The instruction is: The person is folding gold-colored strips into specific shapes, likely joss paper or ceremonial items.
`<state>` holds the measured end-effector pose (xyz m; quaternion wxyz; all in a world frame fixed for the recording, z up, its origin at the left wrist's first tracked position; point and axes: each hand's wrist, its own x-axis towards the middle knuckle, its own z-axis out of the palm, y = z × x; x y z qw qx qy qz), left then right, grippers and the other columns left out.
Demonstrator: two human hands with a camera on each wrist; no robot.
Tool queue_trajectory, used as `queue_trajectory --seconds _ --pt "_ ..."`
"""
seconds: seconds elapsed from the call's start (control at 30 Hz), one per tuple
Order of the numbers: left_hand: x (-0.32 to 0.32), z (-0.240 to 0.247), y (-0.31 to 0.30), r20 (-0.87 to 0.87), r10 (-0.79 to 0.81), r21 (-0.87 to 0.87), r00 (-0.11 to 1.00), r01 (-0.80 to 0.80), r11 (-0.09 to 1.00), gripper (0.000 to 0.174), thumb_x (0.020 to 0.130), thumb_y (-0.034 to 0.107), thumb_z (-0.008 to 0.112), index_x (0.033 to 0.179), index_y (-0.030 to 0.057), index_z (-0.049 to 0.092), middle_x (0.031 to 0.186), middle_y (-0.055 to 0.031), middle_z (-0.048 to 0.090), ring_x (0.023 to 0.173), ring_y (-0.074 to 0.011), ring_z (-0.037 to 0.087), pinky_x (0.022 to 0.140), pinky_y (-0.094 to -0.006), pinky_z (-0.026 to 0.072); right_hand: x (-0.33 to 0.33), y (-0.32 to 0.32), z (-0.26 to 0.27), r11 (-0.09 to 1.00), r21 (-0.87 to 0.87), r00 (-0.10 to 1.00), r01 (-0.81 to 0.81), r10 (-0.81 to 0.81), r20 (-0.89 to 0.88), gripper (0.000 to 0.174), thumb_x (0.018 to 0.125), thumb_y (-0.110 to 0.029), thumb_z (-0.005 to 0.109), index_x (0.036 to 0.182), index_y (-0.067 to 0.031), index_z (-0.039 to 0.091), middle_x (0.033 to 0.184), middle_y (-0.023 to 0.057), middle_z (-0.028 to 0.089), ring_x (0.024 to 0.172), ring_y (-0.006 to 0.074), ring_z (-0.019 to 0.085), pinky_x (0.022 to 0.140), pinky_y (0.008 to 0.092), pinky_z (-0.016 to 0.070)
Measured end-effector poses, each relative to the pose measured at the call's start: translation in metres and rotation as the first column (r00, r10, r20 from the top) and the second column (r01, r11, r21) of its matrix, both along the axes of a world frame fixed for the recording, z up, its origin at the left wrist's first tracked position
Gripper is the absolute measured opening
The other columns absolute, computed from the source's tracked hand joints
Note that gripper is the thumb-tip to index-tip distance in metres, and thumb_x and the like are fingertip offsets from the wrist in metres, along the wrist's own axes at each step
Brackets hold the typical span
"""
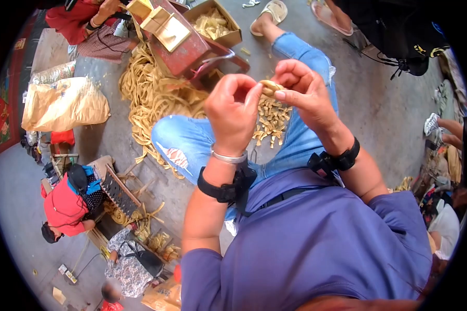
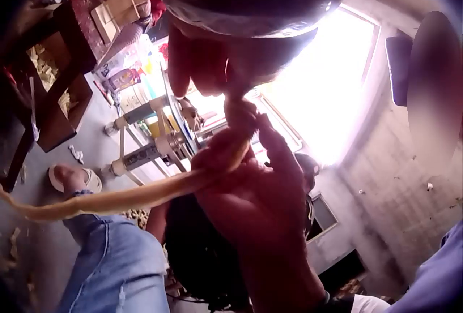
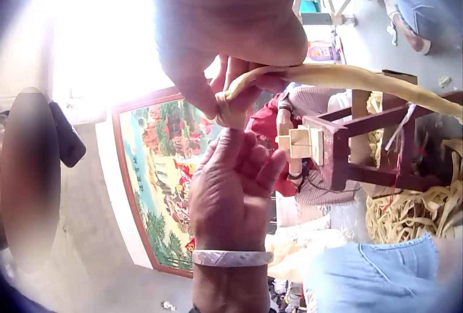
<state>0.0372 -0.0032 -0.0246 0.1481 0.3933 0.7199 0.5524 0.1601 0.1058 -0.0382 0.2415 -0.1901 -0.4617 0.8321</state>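
A pale yellow, flat, bendy strip (image 1: pixel 269 88) is held up between both hands above the lap, wound into a small knot-like loop. My left hand (image 1: pixel 232 111), a silver bangle at its wrist, pinches one side of the loop between thumb and fingertips. My right hand (image 1: pixel 308 92) grips the other side, thumb laid along it. In the right wrist view the strip's long tail (image 3: pixel 354 79) runs out from under the right hand (image 3: pixel 231 16), while the left hand's fingertips meet the wound part (image 3: pixel 230 113). Short knotted pieces (image 1: pixel 271 120) of similar colour lie between the legs.
A heap of long yellow strips (image 1: pixel 150 98) covers the floor beside the left knee. Ahead stands a red wooden bench (image 1: pixel 184 49) bearing wooden blocks (image 1: pixel 166 30), with a cardboard box (image 1: pixel 232 37) of scraps behind it. Other people sit around, one in a red shirt (image 1: pixel 67 205).
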Motion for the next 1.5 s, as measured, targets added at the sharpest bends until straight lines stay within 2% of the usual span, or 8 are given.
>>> queue_trajectory --seconds 0.27,0.6,0.77,0.83,1.03,1.13,1.3,1.5 --pt "0.003 0.006 -0.009 0.034 -0.041 -0.11 0.999 0.045 0.993 0.023 0.078 0.002 0.071 0.099 -0.0043 0.064 0.093 -0.0062 0.062 0.08 -0.0112 0.063 0.07 -0.0223 0.0511 -0.006 -0.01 -0.015 1.0 0.014 0.999 -0.024 0.025 -0.037 0.027 0.089 -0.006 0.06 0.112 0.0004 0.049 0.101 0.0083 0.063 0.094 0.0117 0.06 0.082 0.0232 0.0477" --pt "-0.012 -0.01 -0.021 0.33 -0.06 -0.321 0.942 0.172 0.931 0.019 0.079 0.011 0.075 0.077 0.0022 0.058 0.067 -0.0013 0.061 0.058 -0.0055 0.057 0.048 -0.0197 0.0478 -0.005 -0.007 -0.034 0.987 0.093 0.978 -0.128 0.11 0.176 0.018 0.082 -0.008 0.071 0.096 0.0018 0.065 0.082 0.0026 0.065 0.077 0.0089 0.062 0.069 0.0226 0.0508" --pt "-0.016 -0.003 -0.031 0.831 -0.156 -0.051 0.534 0.353 0.934 0.016 0.087 0.012 0.065 0.079 0.0048 0.053 0.068 -0.0057 0.061 0.055 -0.011 0.06 0.047 -0.0217 0.0495 -0.001 0.002 -0.023 0.965 0.092 0.958 -0.246 0.228 0.172 0.025 0.079 -0.011 0.075 0.1 0.0009 0.069 0.079 0.0021 0.066 0.073 0.0075 0.06 0.066 0.0219 0.0485" --pt "-0.02 -0.005 -0.038 0.889 -0.19 0.048 0.417 0.328 0.943 0.013 0.091 0.01 0.059 0.083 0.0047 0.05 0.069 -0.0082 0.061 0.055 -0.0136 0.06 0.047 -0.0229 0.0496 0.0 0.01 -0.018 0.867 0.396 0.949 -0.303 0.236 0.209 0.02 0.077 -0.01 0.076 0.094 -0.0002 0.071 0.076 0.0028 0.065 0.069 0.0076 0.058 0.061 0.0225 0.046" --pt "-0.033 -0.001 -0.061 0.869 -0.181 0.061 0.46 0.264 0.963 0.014 0.091 0.01 0.059 0.083 0.0039 0.05 0.07 -0.0098 0.06 0.056 -0.0154 0.059 0.048 -0.0245 0.05 -0.003 0.018 -0.01 0.771 0.574 0.959 -0.274 0.175 0.222 0.011 0.077 -0.009 0.075 0.084 -0.0001 0.072 0.067 0.0018 0.063 0.063 0.0075 0.056 0.056 0.0227 0.0421" --pt "-0.039 0.004 -0.061 0.812 -0.098 0.002 0.575 0.166 0.986 0.011 0.091 0.01 0.06 0.09 0.0014 0.053 0.076 -0.0105 0.061 0.059 -0.0151 0.06 0.05 -0.0252 0.0518 -0.01 0.01 -0.018 0.943 0.228 0.952 -0.244 0.188 0.243 0.015 0.081 -0.013 0.073 0.085 0.0013 0.07 0.067 -0.0002 0.062 0.063 0.0072 0.055 0.056 0.0212 0.0418" --pt "-0.036 0.002 -0.054 0.526 -0.098 0.013 0.845 0.107 0.994 0.014 0.087 0.011 0.066 0.088 -0.0029 0.065 0.079 -0.0065 0.062 0.058 -0.009 0.057 0.051 -0.0227 0.0513 -0.017 0.005 -0.018 0.911 -0.07 0.876 -0.406 0.41 0.253 0.021 0.086 -0.022 0.068 0.09 -0.0023 0.064 0.069 -0.0019 0.059 0.061 0.0039 0.055 0.053 0.0183 0.0437" --pt "-0.025 -0.014 -0.046 0.472 0.096 -0.081 0.876 -0.065 0.995 0.023 0.089 0.017 0.065 0.074 0.0004 0.065 0.063 -0.001 0.058 0.048 -0.0047 0.049 0.042 -0.0185 0.0384 -0.047 -0.041 -0.018 0.853 0.52 0.988 -0.045 -0.037 0.147 0.026 0.073 -0.01 0.077 0.094 -0.0013 0.065 0.081 0.0068 0.067 0.073 0.0101 0.064 0.063 0.0242 0.0515"
